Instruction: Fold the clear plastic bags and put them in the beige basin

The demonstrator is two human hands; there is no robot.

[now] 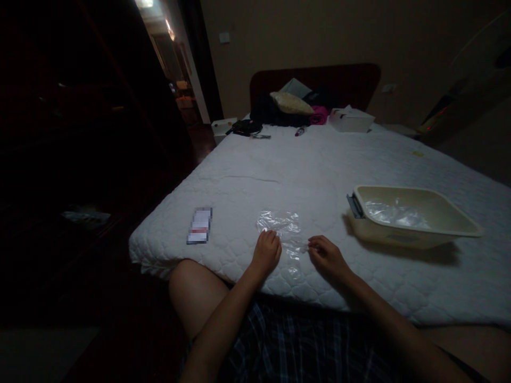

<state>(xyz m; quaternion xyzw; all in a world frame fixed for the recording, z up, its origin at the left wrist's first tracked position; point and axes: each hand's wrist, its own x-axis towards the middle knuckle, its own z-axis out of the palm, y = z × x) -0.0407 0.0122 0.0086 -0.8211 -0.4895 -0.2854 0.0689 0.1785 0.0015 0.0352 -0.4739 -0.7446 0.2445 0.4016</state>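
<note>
A clear plastic bag (pixel 284 230) lies flat on the white quilted mattress (pixel 303 170) near its front edge. My left hand (pixel 266 252) rests on the bag's left side with its fingers curled closed on the plastic. My right hand (pixel 325 256) pinches the bag's right edge between fingertips. Both forearms reach up from my lap.
A beige plastic basin (pixel 415 218) with clear bags inside sits to the right. A small card or packet (pixel 200 225) lies to the left. A white box (pixel 351 120), pillows, dark clothes and small items crowd the headboard end. Dark floor lies to the left.
</note>
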